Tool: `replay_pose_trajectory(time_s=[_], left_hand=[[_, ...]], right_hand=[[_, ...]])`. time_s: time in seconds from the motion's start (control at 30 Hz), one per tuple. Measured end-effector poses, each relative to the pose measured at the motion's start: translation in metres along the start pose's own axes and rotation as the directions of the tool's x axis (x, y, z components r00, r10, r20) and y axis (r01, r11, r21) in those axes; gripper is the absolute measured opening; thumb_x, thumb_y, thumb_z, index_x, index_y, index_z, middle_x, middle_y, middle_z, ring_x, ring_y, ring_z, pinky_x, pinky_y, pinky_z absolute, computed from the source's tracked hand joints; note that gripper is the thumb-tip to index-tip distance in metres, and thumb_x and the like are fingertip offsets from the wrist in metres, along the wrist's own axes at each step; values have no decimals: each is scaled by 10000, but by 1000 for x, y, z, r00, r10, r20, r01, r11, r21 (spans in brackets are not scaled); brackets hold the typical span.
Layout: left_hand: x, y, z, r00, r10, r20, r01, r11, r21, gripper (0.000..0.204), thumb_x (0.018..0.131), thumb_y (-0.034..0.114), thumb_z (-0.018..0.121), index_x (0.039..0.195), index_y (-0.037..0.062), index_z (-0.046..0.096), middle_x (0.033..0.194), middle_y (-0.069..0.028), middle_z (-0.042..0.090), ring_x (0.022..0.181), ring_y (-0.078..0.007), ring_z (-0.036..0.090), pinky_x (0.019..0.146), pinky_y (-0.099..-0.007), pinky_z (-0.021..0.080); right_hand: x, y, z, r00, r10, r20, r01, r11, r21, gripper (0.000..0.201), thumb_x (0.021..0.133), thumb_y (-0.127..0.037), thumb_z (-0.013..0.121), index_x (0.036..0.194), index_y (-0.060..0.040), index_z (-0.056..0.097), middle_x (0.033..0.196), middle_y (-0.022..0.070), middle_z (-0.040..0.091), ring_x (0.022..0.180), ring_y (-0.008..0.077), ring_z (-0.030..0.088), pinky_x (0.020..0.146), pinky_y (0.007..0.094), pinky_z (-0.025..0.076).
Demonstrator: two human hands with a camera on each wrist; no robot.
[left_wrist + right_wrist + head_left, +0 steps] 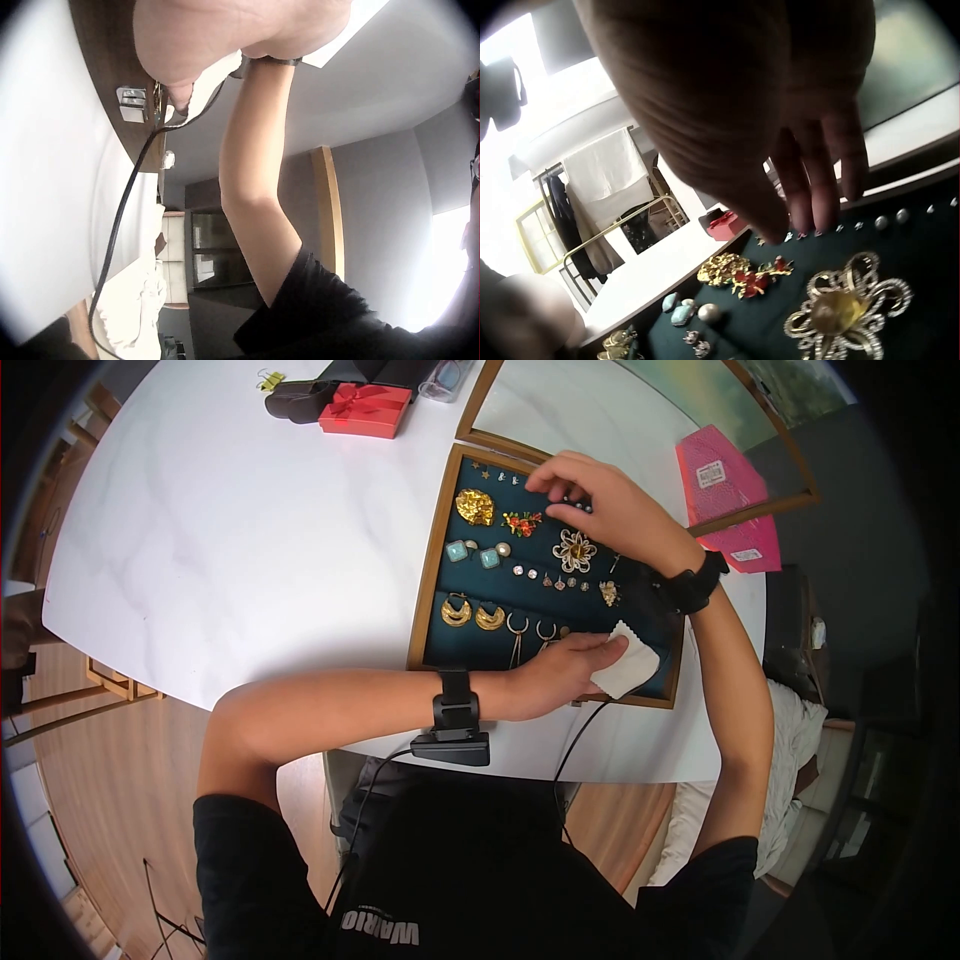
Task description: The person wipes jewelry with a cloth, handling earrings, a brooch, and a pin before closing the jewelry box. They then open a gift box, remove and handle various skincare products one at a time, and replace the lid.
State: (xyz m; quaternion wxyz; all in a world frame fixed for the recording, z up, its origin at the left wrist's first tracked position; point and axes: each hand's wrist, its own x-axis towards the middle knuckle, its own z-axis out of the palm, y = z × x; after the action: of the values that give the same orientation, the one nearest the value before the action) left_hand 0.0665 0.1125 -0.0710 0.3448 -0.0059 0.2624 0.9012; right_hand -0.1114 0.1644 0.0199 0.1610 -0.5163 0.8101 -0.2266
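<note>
My left hand (555, 675) pinches a small white cloth (630, 663) with zigzag edges over the front right of a wooden jewelry box (424, 595). In the left wrist view, the cloth (213, 88) hangs from the fingers. My right hand (610, 500) hovers over the back of the box, fingers loosely bent, thumb apart from them, with nothing visible between them. Below it lie a flower brooch (574, 551) with an amber centre, a red floral brooch (522, 524) and a gold textured piece (475, 507). Turquoise square earrings (489, 558) and gold hoops (456, 611) sit further left.
The box's framed glass lid (755, 515) stands raised at the back right, beside a pink package (728, 495). A red gift box (366, 410) and a black case (295, 402) lie at the back left. A black cable (580, 735) hangs over the table's front edge.
</note>
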Motion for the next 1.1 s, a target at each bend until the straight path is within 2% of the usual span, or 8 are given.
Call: replay_pose_trajectory(time_s=[0.23,0.5,0.57,0.7,0.83,0.9,0.97,1.1], left_hand=[[-5,4,2,1000,-5,2,5,1000,-23,447,1077,301,474,1376,-30,495,1330,-98,584,1254,-170,559,1103,-316,424],[-8,8,3,998,18,54,-15,998,-54,424,1093,274,426,1375,-36,496,1371,-109,573,1278,-194,546,1137,-348,391],[-9,9,5,998,20,58,-16,997,-69,420,1095,267,419,1375,-37,495,1370,-117,574,1278,-201,548,1141,-352,388],[-10,8,4,1000,-2,12,3,999,-47,428,1099,271,405,1383,-39,489,1371,-133,575,1290,-213,543,1148,-369,390],[-12,9,1,999,-5,35,8,998,-64,459,1083,317,460,1393,-21,482,1335,-96,589,1253,-164,561,1098,-315,429],[-13,11,4,995,40,96,-32,997,-75,441,1095,304,424,1385,-22,486,1342,-109,583,1260,-179,559,1113,-333,416],[-14,12,7,998,23,52,-20,998,-57,430,1104,296,390,1375,-22,491,1315,-115,592,1237,-193,569,1105,-345,419],[-15,14,6,999,31,36,-30,999,-28,426,1110,291,359,1372,-19,490,1301,-116,589,1208,-205,576,1064,-349,444]], right_hand=[[-44,0,-1,992,99,72,-87,984,-153,335,814,-86,786,1111,-57,633,983,50,631,854,180,586,789,328,507],[-48,22,-4,968,-20,-248,-44,967,-252,300,870,-119,739,1145,-51,639,951,84,615,824,221,600,769,335,515],[-61,8,-15,960,43,-278,-101,975,-199,296,869,-164,737,1123,-44,646,992,106,637,870,280,647,798,375,524],[-106,-15,-17,919,221,-326,-209,975,73,335,877,-122,751,1180,-33,643,983,53,593,854,142,603,743,275,515],[-156,-27,4,852,283,-441,-50,882,469,380,796,9,794,1147,-19,651,1104,53,570,924,113,573,754,263,515],[-177,-30,12,911,203,-359,-44,913,405,458,783,74,774,1207,11,612,1214,92,545,1045,172,594,878,299,517],[-185,-49,15,914,226,-337,-140,955,260,433,746,4,825,1147,-33,665,1116,90,583,965,202,586,783,313,510],[-184,-39,44,896,-87,-436,63,996,-68,469,725,-47,829,1169,-51,679,1053,82,581,867,228,559,738,308,511]])
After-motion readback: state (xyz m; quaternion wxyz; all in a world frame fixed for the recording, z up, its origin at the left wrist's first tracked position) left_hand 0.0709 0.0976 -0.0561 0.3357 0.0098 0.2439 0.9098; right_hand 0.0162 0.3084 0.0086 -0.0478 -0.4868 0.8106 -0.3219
